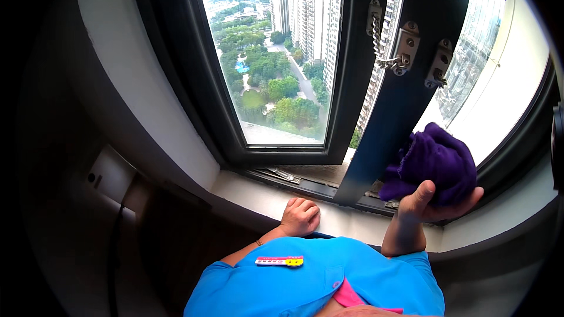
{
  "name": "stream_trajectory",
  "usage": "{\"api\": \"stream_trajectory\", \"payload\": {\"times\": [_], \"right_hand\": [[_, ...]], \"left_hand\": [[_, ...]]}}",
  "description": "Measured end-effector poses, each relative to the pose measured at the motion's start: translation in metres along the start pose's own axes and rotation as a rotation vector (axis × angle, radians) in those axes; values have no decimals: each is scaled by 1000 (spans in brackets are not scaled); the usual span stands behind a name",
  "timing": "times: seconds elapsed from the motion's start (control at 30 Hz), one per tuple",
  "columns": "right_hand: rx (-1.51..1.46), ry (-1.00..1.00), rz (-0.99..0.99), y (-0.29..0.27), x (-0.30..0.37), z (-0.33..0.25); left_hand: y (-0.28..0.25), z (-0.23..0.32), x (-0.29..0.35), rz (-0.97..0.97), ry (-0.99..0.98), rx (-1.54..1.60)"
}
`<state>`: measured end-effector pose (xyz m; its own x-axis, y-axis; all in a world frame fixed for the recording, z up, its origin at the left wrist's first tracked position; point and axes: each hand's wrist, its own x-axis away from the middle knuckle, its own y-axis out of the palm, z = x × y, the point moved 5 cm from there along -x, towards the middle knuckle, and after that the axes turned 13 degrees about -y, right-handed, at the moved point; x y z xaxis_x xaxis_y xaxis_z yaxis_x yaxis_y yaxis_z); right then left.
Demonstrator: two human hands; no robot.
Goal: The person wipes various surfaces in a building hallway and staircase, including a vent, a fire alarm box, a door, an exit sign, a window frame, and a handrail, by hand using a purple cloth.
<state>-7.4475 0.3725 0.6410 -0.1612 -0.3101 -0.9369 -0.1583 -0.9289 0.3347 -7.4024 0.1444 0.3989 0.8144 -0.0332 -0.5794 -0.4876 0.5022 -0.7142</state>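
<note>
In my right hand [449,204] is a bunched purple cloth [440,161], which rises above the palm and thumb. The cloth is up against the lower part of the right window pane [464,97] and its dark frame. My left hand [301,217] rests on the white window sill [346,221], its fingers curled into a loose fist with nothing visible in them. Between the two hands a dark upright post [376,135] divides the window.
The left window sash [261,157] is swung ajar, with a metal stay [285,175] at its bottom edge. A chain [379,44] links the sash to a metal bracket [406,50] on the post. Far below outside lie trees and tall buildings.
</note>
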Motion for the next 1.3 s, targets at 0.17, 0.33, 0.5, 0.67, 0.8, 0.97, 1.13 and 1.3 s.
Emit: {"api": "stream_trajectory", "payload": {"times": [0.17, 0.33, 0.5, 0.67, 0.8, 0.97, 1.13, 1.3], "right_hand": [[465, -272, -554, 46, 6, -2], [96, 590, -949, 81, 45, 28], [-23, 902, -882, 23, 207, 45], [328, 373, -1219, 47, 157, -6], [341, 247, -1132, 37, 181, -19], [281, 252, -1070, 35, 194, -18], [303, 267, -1077, 36, 200, -18], [297, 279, -1111, 37, 197, -24]], "left_hand": [[-3, -1, 1, -10, -18, 22], [-7, -3, 2, -11, -44, 29], [-3, -3, -1, -30, -10, 32], [-2, -8, 6, -39, -20, 15], [-2, -8, 3, -51, -11, 14], [-5, -6, 2, -38, -22, 20], [-6, -7, 2, -41, -18, 6], [-8, -9, 4, -48, -12, -3]]}}
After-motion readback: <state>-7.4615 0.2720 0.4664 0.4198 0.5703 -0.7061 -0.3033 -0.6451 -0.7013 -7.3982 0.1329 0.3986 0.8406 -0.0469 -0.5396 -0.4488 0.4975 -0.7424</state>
